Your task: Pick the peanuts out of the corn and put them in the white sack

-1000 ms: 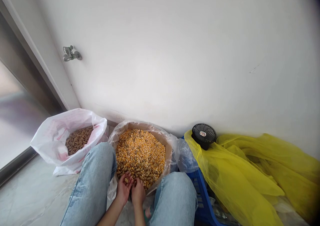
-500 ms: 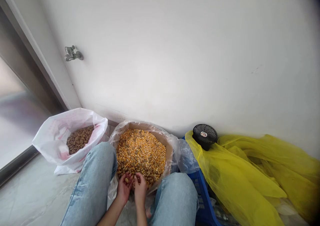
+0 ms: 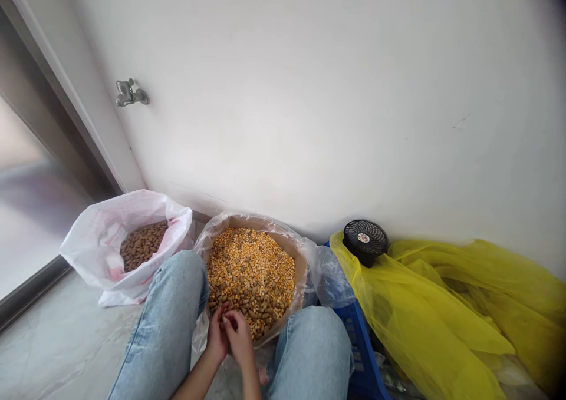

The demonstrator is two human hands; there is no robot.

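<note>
A clear bag (image 3: 305, 258) between my knees holds yellow corn kernels mixed with brown nuts (image 3: 250, 273). My left hand (image 3: 216, 335) is cupped at the bag's near edge, fingers curled around what looks like picked nuts. My right hand (image 3: 239, 335) presses against it, fingertips pinched over the left palm. To the left, a white bag (image 3: 101, 241) holds only brown nuts (image 3: 142, 244).
My knees in blue jeans (image 3: 168, 317) flank the corn bag. A small black fan (image 3: 366, 241) sits on yellow plastic sheeting (image 3: 442, 306) over a blue crate (image 3: 354, 335) at right. A white wall with a tap (image 3: 128, 93) stands behind; a window frame is at left.
My right hand has drawn back from the grain and moved left against the left hand. The left hand's fingers have curled in more.
</note>
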